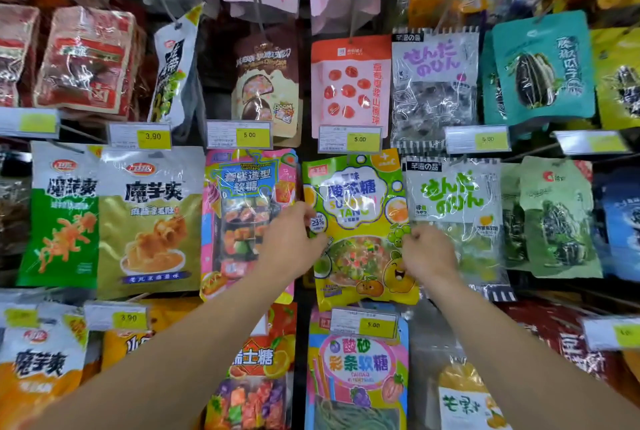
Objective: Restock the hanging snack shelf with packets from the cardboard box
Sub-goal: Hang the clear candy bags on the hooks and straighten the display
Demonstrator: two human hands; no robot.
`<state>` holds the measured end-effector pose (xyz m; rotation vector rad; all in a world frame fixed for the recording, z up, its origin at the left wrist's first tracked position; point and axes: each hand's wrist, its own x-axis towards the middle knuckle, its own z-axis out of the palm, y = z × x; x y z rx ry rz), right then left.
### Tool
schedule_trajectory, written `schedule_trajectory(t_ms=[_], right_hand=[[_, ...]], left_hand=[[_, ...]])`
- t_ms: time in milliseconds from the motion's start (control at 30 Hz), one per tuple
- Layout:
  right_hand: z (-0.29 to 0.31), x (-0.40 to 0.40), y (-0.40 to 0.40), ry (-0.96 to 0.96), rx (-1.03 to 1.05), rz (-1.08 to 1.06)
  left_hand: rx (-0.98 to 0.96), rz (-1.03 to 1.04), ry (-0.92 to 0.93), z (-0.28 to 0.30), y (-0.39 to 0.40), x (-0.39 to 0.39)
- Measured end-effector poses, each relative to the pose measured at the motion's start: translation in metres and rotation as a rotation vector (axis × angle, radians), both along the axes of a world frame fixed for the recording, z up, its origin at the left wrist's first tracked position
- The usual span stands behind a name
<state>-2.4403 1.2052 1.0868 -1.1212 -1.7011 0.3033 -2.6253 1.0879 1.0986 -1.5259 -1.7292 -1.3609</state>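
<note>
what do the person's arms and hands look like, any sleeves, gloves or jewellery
Both forearms are bare right down to the frame's bottom edge, with no sleeves in view. The left hand and the right hand wear no gloves. No watch, bracelet or ring shows on the parts that are visible.

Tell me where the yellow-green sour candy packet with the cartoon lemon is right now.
In the head view the yellow-green sour candy packet hangs centre, second row from bottom, between the pink sushi-gummy packet and the clear green-lettered packet, with the left hand and right hand gripping its edges.
</note>
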Motion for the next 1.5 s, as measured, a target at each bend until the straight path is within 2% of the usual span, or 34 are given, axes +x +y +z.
schedule_trajectory(t_ms=[200,333,767,1100,1500], right_hand=[[0.002,0.004,0.002,0.015,-0.011,0.023],[0.001,0.003,0.001,0.059,-0.025,0.070],[-0.003,-0.011,-0.012,0.012,-0.110,0.258],[-0.012,-0.013,-0.015,-0.019,0.070,0.143],[-0.015,-0.013,-0.020,0.001,0.112,0.119]], left_hand=[[-0.093,0.141,-0.017,-0.004,0.004,0.006],[-0.162,0.122,-0.079,-0.003,0.007,0.006],[-0.102,0.145,-0.040,0.009,-0.007,-0.006],[-0.113,0.205,0.032,0.003,-0.012,-0.009],[-0.199,0.284,0.152,-0.008,-0.022,-0.002]])
